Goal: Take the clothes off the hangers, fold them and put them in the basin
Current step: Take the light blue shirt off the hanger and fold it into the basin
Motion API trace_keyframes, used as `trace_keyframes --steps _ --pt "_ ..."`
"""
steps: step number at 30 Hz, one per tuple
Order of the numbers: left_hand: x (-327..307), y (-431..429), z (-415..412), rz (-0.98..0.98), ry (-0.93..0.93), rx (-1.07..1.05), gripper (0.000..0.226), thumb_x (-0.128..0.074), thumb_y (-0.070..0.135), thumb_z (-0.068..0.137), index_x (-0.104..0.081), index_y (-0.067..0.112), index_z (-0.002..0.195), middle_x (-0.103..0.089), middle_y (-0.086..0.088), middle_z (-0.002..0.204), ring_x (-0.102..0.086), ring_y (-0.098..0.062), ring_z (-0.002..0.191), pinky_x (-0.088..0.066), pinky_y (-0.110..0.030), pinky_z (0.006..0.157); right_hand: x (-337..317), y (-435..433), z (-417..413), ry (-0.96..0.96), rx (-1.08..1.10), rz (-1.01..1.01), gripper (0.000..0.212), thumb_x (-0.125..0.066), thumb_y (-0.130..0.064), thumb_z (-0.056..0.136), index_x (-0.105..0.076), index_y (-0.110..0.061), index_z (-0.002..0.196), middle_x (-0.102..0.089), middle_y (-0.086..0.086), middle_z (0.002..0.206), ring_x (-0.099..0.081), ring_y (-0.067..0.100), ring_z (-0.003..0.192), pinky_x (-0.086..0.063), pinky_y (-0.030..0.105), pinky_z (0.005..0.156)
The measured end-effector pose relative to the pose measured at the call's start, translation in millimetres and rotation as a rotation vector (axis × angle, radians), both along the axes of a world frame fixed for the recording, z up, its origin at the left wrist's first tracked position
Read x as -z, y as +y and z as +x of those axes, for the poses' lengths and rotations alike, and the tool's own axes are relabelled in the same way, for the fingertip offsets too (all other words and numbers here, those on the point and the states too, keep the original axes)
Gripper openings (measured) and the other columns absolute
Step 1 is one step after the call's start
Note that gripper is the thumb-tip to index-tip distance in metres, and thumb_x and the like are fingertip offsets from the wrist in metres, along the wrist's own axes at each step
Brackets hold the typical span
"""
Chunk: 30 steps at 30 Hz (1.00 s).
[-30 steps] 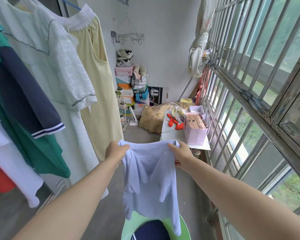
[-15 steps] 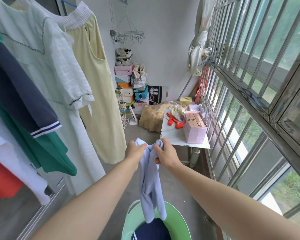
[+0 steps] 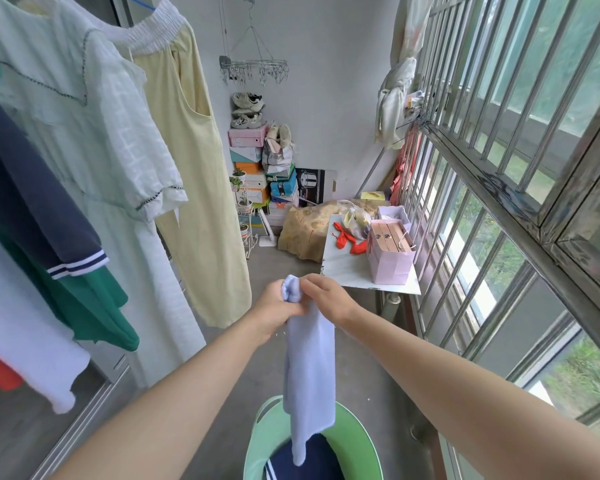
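Observation:
A pale lilac garment (image 3: 309,368) hangs in a narrow folded strip from both hands, held out in front of me. My left hand (image 3: 278,308) and my right hand (image 3: 326,296) pinch its top edge side by side, touching. Its lower end dangles over a green basin (image 3: 357,431) on the floor, which holds a folded navy garment (image 3: 323,459). On hangers to my left are a yellow dress (image 3: 194,161), a white dress (image 3: 94,133), a green and navy shirt (image 3: 39,216) and a white garment (image 3: 18,334).
A small white table (image 3: 347,271) carries a pink paper bag (image 3: 390,261) and red items beside the barred window (image 3: 499,150) on the right. Stacked shoe boxes (image 3: 253,168) and a bundle (image 3: 309,230) fill the far end. A sliding door track runs along the left.
My hands came together from shoulder width, folding the spread lilac garment in half lengthwise into a narrow hanging strip. The hands are now pressed against each other.

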State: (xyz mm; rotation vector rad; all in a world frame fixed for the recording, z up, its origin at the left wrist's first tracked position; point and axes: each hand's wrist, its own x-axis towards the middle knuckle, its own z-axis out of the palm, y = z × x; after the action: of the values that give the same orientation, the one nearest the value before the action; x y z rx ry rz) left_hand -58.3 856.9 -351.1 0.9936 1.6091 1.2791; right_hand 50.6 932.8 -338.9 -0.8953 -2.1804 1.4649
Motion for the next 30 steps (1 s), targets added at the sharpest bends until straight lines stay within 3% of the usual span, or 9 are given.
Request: trace_keyframes --steps 5,10,12,14,15,18,20,25,30 --pt "-5 -3 -12 0.022 0.053 -0.011 0.027 -0.054 0.008 0.068 -0.063 0.005 0.093 -0.055 -0.003 0.080 -0.050 -0.014 0.074 -0.037 -0.025 0.065 -9 15 17 0.050 0.067 -0.027 0.029 -0.042 0.007 0.089 -0.065 0.002 0.107 -0.060 -0.001 0.093 -0.052 0.000 0.077 -0.038 0.002 0.064" --pt "-17 -6 -26 0.039 0.070 0.054 0.021 -0.057 0.009 0.068 -0.064 0.013 0.088 -0.065 -0.002 0.082 -0.059 -0.014 0.078 -0.045 -0.027 0.071 9 29 34 -0.107 0.045 -0.168 0.055 -0.058 0.009 0.083 -0.047 -0.009 0.134 -0.053 0.009 0.122 -0.053 0.021 0.113 -0.045 0.026 0.093" --pt "-20 -8 -28 0.041 0.087 0.091 0.025 -0.057 0.013 0.067 -0.064 0.010 0.091 -0.064 -0.006 0.086 -0.058 -0.016 0.083 -0.044 -0.029 0.076 15 30 37 -0.133 0.017 -0.208 0.045 -0.069 -0.004 0.079 -0.059 -0.013 0.122 -0.063 0.008 0.113 -0.060 0.025 0.105 -0.048 0.039 0.095" --pt "-23 -11 -31 0.026 0.113 0.123 0.030 -0.058 0.014 0.069 -0.064 0.004 0.097 -0.063 -0.010 0.092 -0.057 -0.018 0.087 -0.043 -0.031 0.080 16 27 39 -0.150 -0.015 -0.179 0.008 -0.072 -0.011 0.078 -0.067 -0.017 0.082 -0.062 0.001 0.078 -0.054 0.021 0.073 -0.045 0.033 0.070" --pt "-24 -14 -32 0.021 0.125 0.149 0.030 -0.058 0.014 0.070 -0.063 0.001 0.098 -0.062 -0.011 0.092 -0.056 -0.018 0.087 -0.042 -0.032 0.080 17 26 41 -0.171 -0.027 -0.159 0.015 -0.072 -0.012 0.079 -0.062 -0.013 0.068 -0.054 0.001 0.069 -0.045 0.018 0.066 -0.037 0.030 0.064" --pt "-24 -20 -37 0.003 0.145 0.190 0.023 -0.056 0.011 0.072 -0.064 0.001 0.092 -0.057 -0.010 0.086 -0.051 -0.018 0.083 -0.038 -0.031 0.075 17 24 44 -0.131 -0.078 -0.195 0.033 -0.075 -0.019 0.065 -0.061 0.005 0.082 -0.051 0.008 0.080 -0.042 0.020 0.078 -0.032 0.031 0.073" --pt "-24 -25 -40 -0.002 0.157 0.191 0.016 -0.055 0.009 0.072 -0.064 0.007 0.085 -0.056 -0.010 0.083 -0.050 -0.017 0.081 -0.037 -0.029 0.072 11 20 43 -0.102 -0.115 -0.277 0.030 -0.066 -0.018 0.056 -0.063 -0.004 0.083 -0.050 0.009 0.087 -0.041 0.022 0.086 -0.033 0.033 0.078" --pt "-21 -28 -44 -0.027 0.161 0.218 0.015 -0.058 -0.001 0.084 -0.064 -0.005 0.097 -0.072 -0.010 0.104 -0.067 -0.016 0.099 -0.050 -0.025 0.089 1 1 33 -0.153 -0.236 -0.332 0.020 -0.055 -0.013 0.063 -0.062 -0.019 0.081 -0.048 0.007 0.093 -0.040 0.019 0.090 -0.034 0.028 0.079" --pt "-25 -27 -41 -0.019 0.193 0.190 0.023 -0.061 0.005 0.077 -0.061 -0.007 0.096 -0.068 -0.009 0.091 -0.062 -0.014 0.087 -0.046 -0.024 0.080 3 -7 20 -0.280 -0.150 -0.421 0.033 -0.056 -0.049 0.082 -0.062 -0.021 0.100 -0.058 0.003 0.096 -0.053 0.019 0.087 -0.044 0.029 0.085"
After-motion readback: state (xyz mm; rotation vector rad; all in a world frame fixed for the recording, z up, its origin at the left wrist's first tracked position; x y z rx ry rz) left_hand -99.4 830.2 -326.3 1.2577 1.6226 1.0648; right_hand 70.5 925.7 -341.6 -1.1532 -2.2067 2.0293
